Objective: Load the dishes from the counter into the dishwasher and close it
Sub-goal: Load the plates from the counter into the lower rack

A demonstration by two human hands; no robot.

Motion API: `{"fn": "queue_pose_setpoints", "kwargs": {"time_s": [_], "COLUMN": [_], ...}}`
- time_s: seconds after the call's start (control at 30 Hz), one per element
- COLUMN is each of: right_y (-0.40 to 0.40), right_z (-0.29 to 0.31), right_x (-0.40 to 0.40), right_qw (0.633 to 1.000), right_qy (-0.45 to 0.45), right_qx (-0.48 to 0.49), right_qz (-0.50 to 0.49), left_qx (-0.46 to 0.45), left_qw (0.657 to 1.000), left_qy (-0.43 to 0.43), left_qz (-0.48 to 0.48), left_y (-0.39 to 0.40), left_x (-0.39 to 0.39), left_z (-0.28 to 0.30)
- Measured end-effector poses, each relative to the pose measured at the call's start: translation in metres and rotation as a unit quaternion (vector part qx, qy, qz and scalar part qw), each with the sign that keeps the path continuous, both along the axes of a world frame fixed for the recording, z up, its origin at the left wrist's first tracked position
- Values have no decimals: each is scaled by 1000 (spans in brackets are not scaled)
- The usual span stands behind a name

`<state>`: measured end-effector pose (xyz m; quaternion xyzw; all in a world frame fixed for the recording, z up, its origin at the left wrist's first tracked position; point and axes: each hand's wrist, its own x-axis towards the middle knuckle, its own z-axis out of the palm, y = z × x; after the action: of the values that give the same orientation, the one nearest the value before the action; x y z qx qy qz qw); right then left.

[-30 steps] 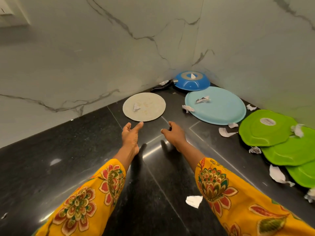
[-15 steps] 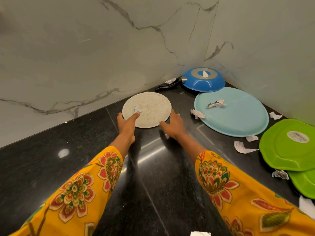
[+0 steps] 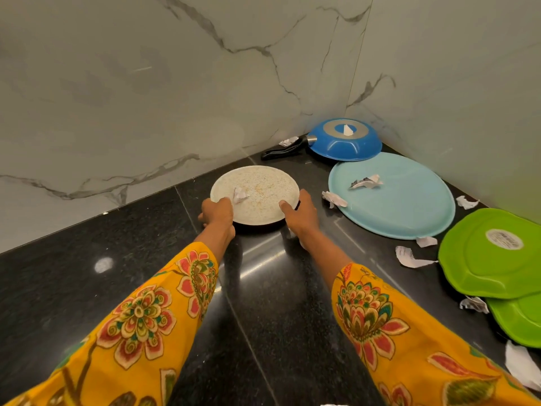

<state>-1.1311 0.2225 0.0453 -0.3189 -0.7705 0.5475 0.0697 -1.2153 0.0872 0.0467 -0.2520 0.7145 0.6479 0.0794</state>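
While both hands [image 3: 218, 213] [image 3: 301, 215] grip speckled plate [image 3: 260, 191] rim, near edge lifted

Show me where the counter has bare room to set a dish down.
Bare black counter runs left of the speckled plate along the marble wall, and between the two sleeves. The right side is crowded: blue pan, light blue plate, green plates and paper scraps.
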Motion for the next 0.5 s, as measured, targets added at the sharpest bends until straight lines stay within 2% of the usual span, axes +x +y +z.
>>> {"fn": "queue_pose_setpoints", "kwargs": {"time_s": [0.17, 0.27, 0.5], "right_y": [3, 4, -5], "right_z": [1, 3, 9], "right_x": [27, 46, 104], "right_qw": [999, 997, 973], "right_qy": [3, 12, 50], "right_qx": [-36, -53, -165], "right_qz": [-25, -51, -156], "left_qx": [13, 29, 107], "left_qw": [999, 999, 992], "left_qy": [23, 20, -10], "left_qz": [28, 7, -62], "left_y": [0, -5, -7], "left_x": [37, 56, 118], "left_z": [-6, -12, 2]}}
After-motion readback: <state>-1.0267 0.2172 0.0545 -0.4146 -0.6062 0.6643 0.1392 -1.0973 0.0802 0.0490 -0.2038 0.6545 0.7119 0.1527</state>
